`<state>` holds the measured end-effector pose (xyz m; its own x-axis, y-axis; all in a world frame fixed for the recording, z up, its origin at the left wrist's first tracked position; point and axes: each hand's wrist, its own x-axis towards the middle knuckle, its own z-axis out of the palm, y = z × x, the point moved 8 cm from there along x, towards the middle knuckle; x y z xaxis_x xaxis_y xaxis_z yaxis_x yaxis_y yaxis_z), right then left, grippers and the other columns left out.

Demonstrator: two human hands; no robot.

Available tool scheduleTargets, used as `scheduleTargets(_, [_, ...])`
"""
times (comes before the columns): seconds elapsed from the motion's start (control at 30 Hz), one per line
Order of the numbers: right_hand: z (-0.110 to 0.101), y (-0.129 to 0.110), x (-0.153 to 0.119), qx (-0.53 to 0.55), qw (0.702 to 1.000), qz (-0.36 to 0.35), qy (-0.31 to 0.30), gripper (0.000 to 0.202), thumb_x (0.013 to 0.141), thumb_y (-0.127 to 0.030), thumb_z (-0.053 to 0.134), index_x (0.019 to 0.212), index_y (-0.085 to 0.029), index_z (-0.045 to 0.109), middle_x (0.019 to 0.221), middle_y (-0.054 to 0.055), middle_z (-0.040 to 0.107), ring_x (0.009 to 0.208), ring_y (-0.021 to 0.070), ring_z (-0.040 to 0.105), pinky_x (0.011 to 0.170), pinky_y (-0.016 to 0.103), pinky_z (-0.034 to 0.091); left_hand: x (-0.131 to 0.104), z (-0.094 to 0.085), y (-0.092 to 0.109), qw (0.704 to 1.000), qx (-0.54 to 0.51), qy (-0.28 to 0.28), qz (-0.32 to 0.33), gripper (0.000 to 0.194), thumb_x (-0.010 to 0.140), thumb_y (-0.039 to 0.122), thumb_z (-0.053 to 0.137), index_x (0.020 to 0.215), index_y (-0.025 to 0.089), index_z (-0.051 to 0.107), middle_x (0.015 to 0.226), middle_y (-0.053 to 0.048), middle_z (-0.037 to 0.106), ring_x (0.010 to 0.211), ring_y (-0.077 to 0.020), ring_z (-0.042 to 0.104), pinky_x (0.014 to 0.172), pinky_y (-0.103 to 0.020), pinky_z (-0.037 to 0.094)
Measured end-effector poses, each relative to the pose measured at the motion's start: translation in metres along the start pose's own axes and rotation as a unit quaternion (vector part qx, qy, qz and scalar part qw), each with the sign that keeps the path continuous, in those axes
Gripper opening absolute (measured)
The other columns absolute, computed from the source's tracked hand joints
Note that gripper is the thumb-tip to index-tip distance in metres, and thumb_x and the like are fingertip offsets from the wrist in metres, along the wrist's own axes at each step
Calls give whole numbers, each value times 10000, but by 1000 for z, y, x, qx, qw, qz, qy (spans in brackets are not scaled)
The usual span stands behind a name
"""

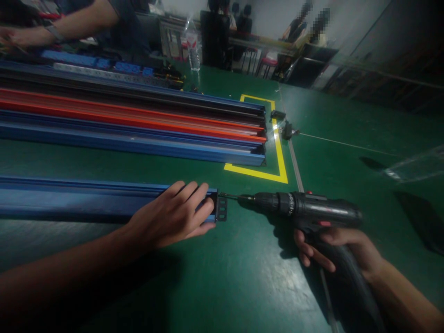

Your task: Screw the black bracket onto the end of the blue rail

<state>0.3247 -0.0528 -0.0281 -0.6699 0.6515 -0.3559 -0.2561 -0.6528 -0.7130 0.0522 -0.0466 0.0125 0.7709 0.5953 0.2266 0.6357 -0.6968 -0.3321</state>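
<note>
My left hand [176, 212] is closed around the right end of a long blue metal profile [69, 203], its fingers wrapped over the top edge. A black slotted end bracket [222, 209] sticks out of that end, just past my fingertips. In my right hand [347, 249] is a black cordless drill [322, 210], held by its handle and pointing left. The drill's long bit [231, 196] reaches the upper part of the bracket end; whether it sits in a screw is too small to tell.
Behind lie more profiles, blue [208, 150] and red [156, 118], ending inside yellow tape [282, 162] on the green table [215, 277]. Small black parts [287, 131] sit right of them. A water bottle [193, 46] stands farther back. A co-worker's arm [83, 23] is at upper left.
</note>
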Motion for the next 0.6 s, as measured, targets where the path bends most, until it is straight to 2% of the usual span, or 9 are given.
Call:
scheduleTargets(0.23, [-8,2,-1,6,1000,6,3,366,798,-250,618,1052,-30,764,757,114,738,506,132,633,795,363,604,2,1,-1,1000,6,-19,0,357,1009,482,474,1067,164,628,1238,-201,633,1059,-311,629,895,-461,534])
scheduleTargets(0.6, [-7,2,0,5,1000,4,6,372,792,-245,618,1044,-15,767,755,125,744,509,134,638,791,365,606,2,0,0,1000,6,-16,3,362,1015,484,459,1070,163,616,1245,-208,633,1054,-314,635,868,-454,537])
